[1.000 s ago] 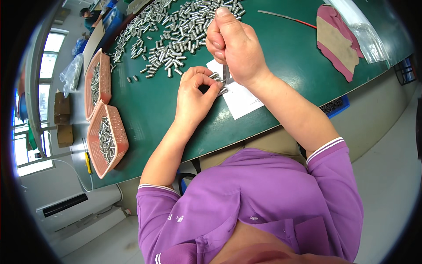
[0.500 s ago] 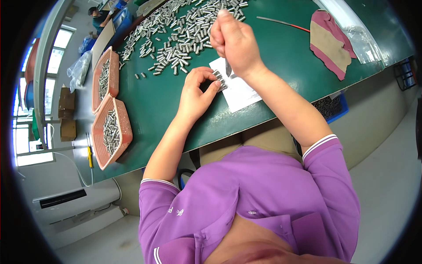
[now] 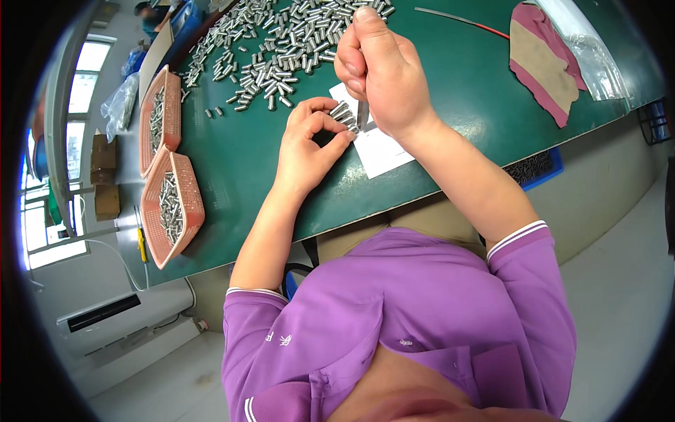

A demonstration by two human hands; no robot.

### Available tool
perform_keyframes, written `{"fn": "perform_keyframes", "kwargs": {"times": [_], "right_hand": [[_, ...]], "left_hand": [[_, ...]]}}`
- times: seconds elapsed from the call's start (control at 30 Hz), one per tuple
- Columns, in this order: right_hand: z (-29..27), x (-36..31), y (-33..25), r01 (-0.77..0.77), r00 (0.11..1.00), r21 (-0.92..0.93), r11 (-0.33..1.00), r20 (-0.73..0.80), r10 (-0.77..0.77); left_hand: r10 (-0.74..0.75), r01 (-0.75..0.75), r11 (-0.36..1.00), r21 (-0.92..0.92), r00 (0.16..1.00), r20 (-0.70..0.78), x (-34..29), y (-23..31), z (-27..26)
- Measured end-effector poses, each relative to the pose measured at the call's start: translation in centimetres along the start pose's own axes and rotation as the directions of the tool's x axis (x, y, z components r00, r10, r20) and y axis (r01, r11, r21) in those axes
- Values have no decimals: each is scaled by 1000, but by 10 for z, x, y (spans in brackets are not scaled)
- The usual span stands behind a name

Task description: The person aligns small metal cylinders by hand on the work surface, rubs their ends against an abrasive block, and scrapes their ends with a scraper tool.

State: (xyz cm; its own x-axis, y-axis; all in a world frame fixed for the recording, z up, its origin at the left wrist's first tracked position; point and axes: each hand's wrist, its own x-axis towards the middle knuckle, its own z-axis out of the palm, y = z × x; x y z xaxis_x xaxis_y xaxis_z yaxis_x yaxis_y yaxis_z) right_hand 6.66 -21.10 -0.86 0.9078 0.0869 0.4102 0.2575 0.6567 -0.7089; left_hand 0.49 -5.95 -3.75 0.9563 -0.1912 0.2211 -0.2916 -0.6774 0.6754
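On a sheet of white paper (image 3: 383, 153) near the table's front edge lies a short row of silvery metal pins (image 3: 342, 114). My left hand (image 3: 301, 148) curls round that row, with the thumb at its near end and the fingers at its far end. My right hand (image 3: 391, 79) makes a fist with the thumb up, just to the right of the pins. From below the fist a narrow grey metal blade (image 3: 363, 116) points down to the row; its handle is hidden inside the hand. Beyond both hands spreads a large heap of loose pins (image 3: 281, 53).
Two pink plastic baskets (image 3: 184, 184) holding pins stand along the left side of the green table (image 3: 246, 176). A thin metal strip with a red end (image 3: 464, 22), a maroon-and-tan cloth (image 3: 540, 60) and clear plastic (image 3: 590, 53) lie at right. Below the edge sits a blue bin (image 3: 557, 169).
The view has shifted slightly. My left fingers have opened a little wider round the row, so more of the pins show. My right fist still grips the blade beside them.
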Motion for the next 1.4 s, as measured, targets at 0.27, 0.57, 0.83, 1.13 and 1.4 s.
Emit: {"fn": "perform_keyframes", "kwargs": {"times": [0.27,0.57,0.83,1.13,1.4], "right_hand": [[1,-2,1,-29,1000,11,1000,-4,29],[10,-11,-6,-98,995,-138,985,4,100],[-17,8,-16,338,939,-582,739,153,-309],[-35,13,5,241,967,-970,10,241,82],[-39,5,3,345,925,-938,-39,333,186]], "left_hand": [[5,-5,1000,-20,1000,-17,-1,-3,1],[-39,40,997,-66,999,21,-1,-3,0],[52,-53,997,59,998,25,-3,-1,-4],[41,-41,999,0,995,94,-8,4,-12],[149,-150,989,0,983,112,-11,6,-21]]}}
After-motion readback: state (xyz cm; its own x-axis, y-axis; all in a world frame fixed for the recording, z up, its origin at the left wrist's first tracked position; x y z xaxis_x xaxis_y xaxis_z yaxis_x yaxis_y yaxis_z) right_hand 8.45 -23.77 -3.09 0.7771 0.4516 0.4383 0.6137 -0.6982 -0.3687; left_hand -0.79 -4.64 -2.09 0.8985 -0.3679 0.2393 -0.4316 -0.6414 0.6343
